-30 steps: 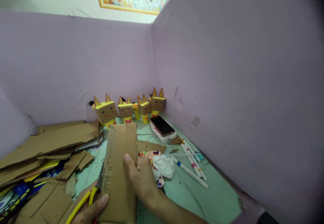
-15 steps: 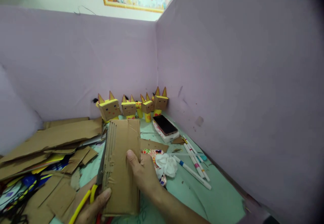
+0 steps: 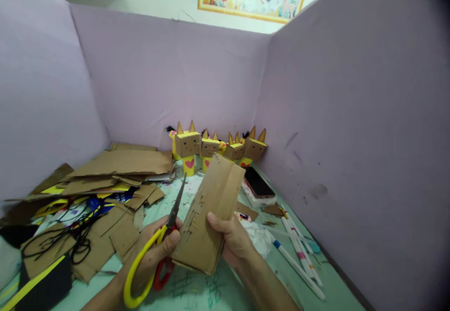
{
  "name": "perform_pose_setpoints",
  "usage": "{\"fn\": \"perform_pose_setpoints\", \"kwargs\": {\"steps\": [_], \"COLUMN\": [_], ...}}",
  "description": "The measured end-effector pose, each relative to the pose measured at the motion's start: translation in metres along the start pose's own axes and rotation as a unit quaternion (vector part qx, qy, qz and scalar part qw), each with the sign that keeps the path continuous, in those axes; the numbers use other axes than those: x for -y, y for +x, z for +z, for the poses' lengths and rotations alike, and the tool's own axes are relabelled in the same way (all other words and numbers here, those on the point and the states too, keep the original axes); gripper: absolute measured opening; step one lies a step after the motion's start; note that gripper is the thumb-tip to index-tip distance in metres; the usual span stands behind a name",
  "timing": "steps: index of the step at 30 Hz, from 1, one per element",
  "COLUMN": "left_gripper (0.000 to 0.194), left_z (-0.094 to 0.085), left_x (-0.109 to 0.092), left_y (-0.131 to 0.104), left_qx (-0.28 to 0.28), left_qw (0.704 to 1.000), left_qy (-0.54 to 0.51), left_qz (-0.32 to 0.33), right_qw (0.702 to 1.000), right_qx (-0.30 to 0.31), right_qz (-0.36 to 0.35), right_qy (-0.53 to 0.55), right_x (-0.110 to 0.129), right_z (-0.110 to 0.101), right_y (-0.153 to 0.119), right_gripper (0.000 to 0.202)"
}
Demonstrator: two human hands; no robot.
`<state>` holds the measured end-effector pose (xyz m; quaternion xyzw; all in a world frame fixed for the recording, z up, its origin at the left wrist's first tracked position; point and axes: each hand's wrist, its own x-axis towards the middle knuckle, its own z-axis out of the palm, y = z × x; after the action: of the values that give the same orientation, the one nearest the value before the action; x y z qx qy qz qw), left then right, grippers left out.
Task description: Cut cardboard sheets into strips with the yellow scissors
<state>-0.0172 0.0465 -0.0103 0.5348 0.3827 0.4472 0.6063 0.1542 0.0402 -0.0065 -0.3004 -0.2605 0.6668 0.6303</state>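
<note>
My right hand (image 3: 235, 240) grips a folded piece of brown cardboard (image 3: 209, 208) by its right edge, thumb on the face. The cardboard is tilted, its top leaning right, with creases and small dents along its left side. In my left hand (image 3: 154, 247) is a pair of scissors (image 3: 174, 213) with one yellow and one red handle. Its dark blades look closed together and point up and away, just left of the cardboard. My left fingertips lie close by the cardboard's lower left edge; whether they touch it I cannot tell.
Several cardboard figures (image 3: 187, 144) with yellow horns stand along the back wall. Cardboard sheets (image 3: 123, 163), scraps and black cord (image 3: 79, 236) cover the left side. A phone (image 3: 259, 183), crumpled tissue (image 3: 258, 238) and several markers (image 3: 298, 266) lie at the right. Lilac partitions (image 3: 168, 67) surround the table.
The view has turned left. The cardboard has tilted to the right and moved right of the scissors. The scissors, earlier partly behind the cardboard, now show clearly beside it.
</note>
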Motion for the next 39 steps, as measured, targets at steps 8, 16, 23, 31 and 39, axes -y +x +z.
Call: {"fn": "perform_pose_setpoints", "kwargs": {"steps": [8, 16, 23, 31, 39], "left_gripper": [0.028, 0.02, 0.018, 0.024, 0.029], "left_z": [-0.014, -0.001, -0.013, -0.058, -0.011], "left_x": [-0.007, -0.012, -0.006, -0.009, -0.018], "left_y": [0.007, -0.007, 0.0, 0.027, 0.004], "left_qx": [-0.074, -0.06, -0.041, -0.072, -0.06], "left_qw": [0.99, 0.97, 0.834, 0.733, 0.909], "left_qy": [0.091, 0.2, 0.545, 0.676, 0.4], "left_qz": [0.083, 0.128, 0.068, -0.032, 0.097], "right_qw": [0.961, 0.903, 0.935, 0.997, 0.99], "right_qx": [0.254, 0.415, 0.337, -0.009, -0.014], "right_qz": [-0.101, -0.092, -0.092, -0.013, -0.005], "right_qy": [0.033, -0.056, -0.063, -0.081, -0.139], "right_x": [0.015, 0.012, 0.016, -0.01, -0.025], "right_z": [-0.03, -0.06, -0.045, -0.01, 0.004], "right_y": [-0.001, 0.015, 0.005, 0.006, -0.005], "right_gripper": [0.016, 0.035, 0.012, 0.04, 0.06]}}
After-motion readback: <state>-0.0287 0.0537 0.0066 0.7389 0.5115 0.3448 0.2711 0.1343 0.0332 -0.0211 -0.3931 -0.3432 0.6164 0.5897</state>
